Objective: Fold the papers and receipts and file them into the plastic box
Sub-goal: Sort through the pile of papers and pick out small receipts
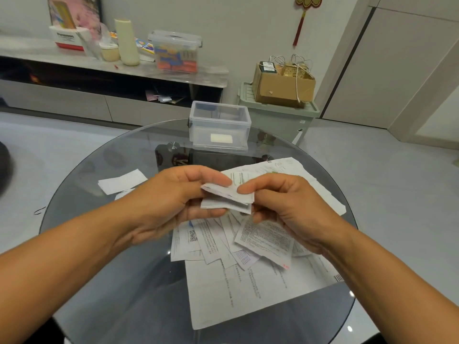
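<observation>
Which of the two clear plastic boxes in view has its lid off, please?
The clear plastic box on the round glass table, just beyond the hands, is open-topped. The other clear box on the grey shelf has its lid on and holds colourful items.

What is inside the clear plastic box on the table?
The clear plastic box has no lid on and holds one small white folded paper on its bottom. Nothing else shows through its walls.

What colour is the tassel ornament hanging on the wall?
Red, with a gold top piece; the tassel ornament shows in the head view, upper right.
</observation>
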### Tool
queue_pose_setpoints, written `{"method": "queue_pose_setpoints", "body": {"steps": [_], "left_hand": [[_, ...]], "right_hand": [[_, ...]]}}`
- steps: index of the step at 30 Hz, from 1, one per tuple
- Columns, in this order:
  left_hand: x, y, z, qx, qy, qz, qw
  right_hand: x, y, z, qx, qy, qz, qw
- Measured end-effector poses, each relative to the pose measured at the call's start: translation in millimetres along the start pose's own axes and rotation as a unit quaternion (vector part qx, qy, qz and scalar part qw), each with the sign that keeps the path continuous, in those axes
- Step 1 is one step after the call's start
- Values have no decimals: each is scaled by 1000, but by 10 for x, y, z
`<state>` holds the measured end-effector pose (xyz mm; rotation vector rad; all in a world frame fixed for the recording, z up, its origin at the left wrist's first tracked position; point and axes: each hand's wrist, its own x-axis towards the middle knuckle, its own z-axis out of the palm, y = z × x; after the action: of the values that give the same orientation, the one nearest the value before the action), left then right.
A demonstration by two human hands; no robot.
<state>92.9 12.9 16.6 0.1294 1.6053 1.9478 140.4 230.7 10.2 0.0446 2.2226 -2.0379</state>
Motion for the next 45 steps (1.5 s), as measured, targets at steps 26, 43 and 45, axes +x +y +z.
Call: {"method": "queue_pose_setpoints", "body": {"steps": [26, 43, 45], "left_hand": [[-352, 29, -637, 186, 189, 124, 956], [-577, 104, -1553, 474, 222, -95, 847], [-515, 92, -1580, 486, 258, -78, 831]], "right_hand": [[239, -21, 792, -73, -70, -7, 995], [324, 78, 677, -238, 56, -61, 968], [339, 84, 644, -263, 67, -62, 960]]}}
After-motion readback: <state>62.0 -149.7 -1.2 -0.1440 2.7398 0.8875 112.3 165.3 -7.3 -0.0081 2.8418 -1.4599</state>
